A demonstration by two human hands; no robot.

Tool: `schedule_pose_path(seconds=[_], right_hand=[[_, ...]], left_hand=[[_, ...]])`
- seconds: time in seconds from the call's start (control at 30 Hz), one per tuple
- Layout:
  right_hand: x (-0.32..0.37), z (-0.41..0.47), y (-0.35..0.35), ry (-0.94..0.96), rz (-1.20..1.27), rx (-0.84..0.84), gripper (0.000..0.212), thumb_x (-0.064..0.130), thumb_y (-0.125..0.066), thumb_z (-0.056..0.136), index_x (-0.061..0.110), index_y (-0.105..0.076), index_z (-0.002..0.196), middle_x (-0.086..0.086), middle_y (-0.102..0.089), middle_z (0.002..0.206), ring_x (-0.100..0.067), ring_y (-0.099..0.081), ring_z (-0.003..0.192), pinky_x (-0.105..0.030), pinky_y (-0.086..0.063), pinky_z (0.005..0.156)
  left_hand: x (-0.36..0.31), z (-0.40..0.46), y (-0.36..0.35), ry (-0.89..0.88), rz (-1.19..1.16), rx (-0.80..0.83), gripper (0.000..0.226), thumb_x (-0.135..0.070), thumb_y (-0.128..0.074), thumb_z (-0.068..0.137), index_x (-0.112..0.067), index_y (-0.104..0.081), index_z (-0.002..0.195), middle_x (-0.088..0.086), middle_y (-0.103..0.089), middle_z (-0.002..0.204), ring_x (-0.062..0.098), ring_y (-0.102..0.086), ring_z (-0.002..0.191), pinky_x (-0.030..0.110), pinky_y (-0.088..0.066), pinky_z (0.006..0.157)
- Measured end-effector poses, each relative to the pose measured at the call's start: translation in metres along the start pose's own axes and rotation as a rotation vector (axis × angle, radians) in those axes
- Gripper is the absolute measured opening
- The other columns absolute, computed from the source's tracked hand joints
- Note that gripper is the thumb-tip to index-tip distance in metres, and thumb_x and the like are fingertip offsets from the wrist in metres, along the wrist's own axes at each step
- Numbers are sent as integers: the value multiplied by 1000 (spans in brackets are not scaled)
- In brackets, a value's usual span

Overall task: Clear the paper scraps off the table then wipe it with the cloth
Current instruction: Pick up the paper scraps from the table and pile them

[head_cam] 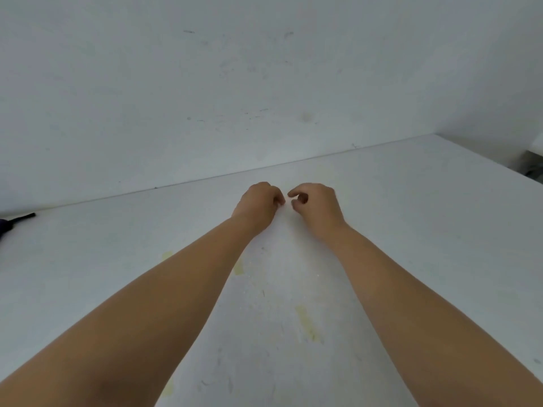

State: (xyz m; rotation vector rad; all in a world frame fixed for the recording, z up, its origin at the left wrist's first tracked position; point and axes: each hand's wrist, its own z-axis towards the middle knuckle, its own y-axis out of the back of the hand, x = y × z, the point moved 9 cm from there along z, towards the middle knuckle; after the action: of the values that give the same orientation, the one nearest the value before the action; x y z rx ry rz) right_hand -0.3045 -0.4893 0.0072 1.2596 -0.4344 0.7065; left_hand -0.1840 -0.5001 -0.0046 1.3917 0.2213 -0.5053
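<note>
The fingers [296,198] of the right hand [318,208] were curled, thumb and forefinger tips close together as if pinching, yet whether anything lay between them was too small to tell. The left hand [258,205], just beside it at the centre of the frame, had its fingers bent under in the same way; what they held, if anything, could not be made out. Both hands hovered low over the white table [411,230], near its far edge by the wall [264,69].

No distinct paper scraps showed; only tiny pale specks [317,274] and yellowish smears [307,321] lay on the tabletop below centre, between the forearms. The cloth was not in view. A dark object [17,218] sat at the left edge of the frame.

The likely trouble: white bits on a white surface are easily missed, and a loose pinch could drop them back or scatter them off the edge. No container was visible to receive them.
</note>
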Motion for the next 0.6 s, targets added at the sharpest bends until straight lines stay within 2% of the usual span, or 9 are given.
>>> schedule_pose_path(seconds=[0.1, 0.17, 0.2, 0.27, 0.37, 0.4, 0.47, 0.53, 0.6], right_hand=[[-34, 3, 8, -319, 532, -61, 18, 1, -58, 85, 6, -71, 97, -4, -63, 77, -13, -57, 64, -20, -49, 62], [-49, 5, 12, -411, 670, -59, 17, -3, -57, 85, 0, -68, 97, -7, -63, 74, -14, -60, 60, -21, -53, 61], [-53, 8, 17, -409, 641, -65, 17, -5, -57, 84, -2, -68, 97, -7, -64, 74, -15, -61, 61, -22, -54, 64], [-55, 16, 26, -367, 512, -77, 19, -5, -59, 81, -2, -70, 97, -5, -65, 74, -15, -60, 61, -21, -53, 67], [-42, 26, 28, -249, 220, -40, 21, -2, -62, 81, 5, -71, 99, -8, -67, 87, -16, -58, 65, -14, -45, 60], [-35, 30, 26, -185, 117, -20, 24, -1, -63, 81, 6, -70, 103, -9, -67, 97, -19, -59, 73, -15, -44, 64], [-21, 40, 13, -68, -67, 64, 31, 0, -62, 84, 7, -66, 114, -10, -64, 116, -23, -60, 98, -19, -42, 82], [-19, 47, -7, -34, -260, 190, 35, 0, -53, 90, 9, -62, 122, -12, -56, 129, -28, -54, 117, -27, -41, 97], [-22, 47, -21, -23, -417, 252, 38, -2, -43, 89, 6, -62, 120, -16, -55, 126, -33, -55, 114, -36, -44, 99]], left_hand=[[11, 0, 9, 94, -238, -43, 23, -3, -52, 89, -11, -71, 97, 0, -64, 94, 12, -57, 86, 18, -42, 74], [25, -1, 10, 207, -471, -59, 19, -2, -55, 88, -11, -71, 92, -5, -62, 80, 7, -54, 72, 13, -42, 61], [31, -2, 10, 258, -594, -63, 18, -1, -55, 88, -12, -70, 89, -4, -60, 75, 8, -53, 67, 12, -43, 58], [41, -3, 8, 327, -768, -64, 17, 2, -55, 88, -10, -67, 87, 0, -58, 71, 11, -54, 64, 17, -48, 64], [48, -3, 8, 371, -904, -49, 16, 5, -52, 90, -5, -64, 88, 3, -57, 75, 12, -60, 68, 17, -54, 66], [50, -3, 8, 376, -936, -47, 17, 5, -51, 91, -6, -63, 86, 4, -57, 77, 13, -62, 69, 16, -55, 66], [53, -5, 10, 368, -966, -50, 18, 7, -51, 90, -7, -61, 86, 6, -57, 79, 14, -64, 71, 14, -55, 69], [55, -8, 14, 348, -961, -50, 15, 7, -53, 89, -4, -62, 94, 6, -57, 80, 15, -64, 71, 15, -55, 73], [59, -14, 19, 344, -959, -49, 18, 8, -54, 88, -2, -62, 101, 7, -58, 81, 15, -64, 72, 18, -55, 79]])
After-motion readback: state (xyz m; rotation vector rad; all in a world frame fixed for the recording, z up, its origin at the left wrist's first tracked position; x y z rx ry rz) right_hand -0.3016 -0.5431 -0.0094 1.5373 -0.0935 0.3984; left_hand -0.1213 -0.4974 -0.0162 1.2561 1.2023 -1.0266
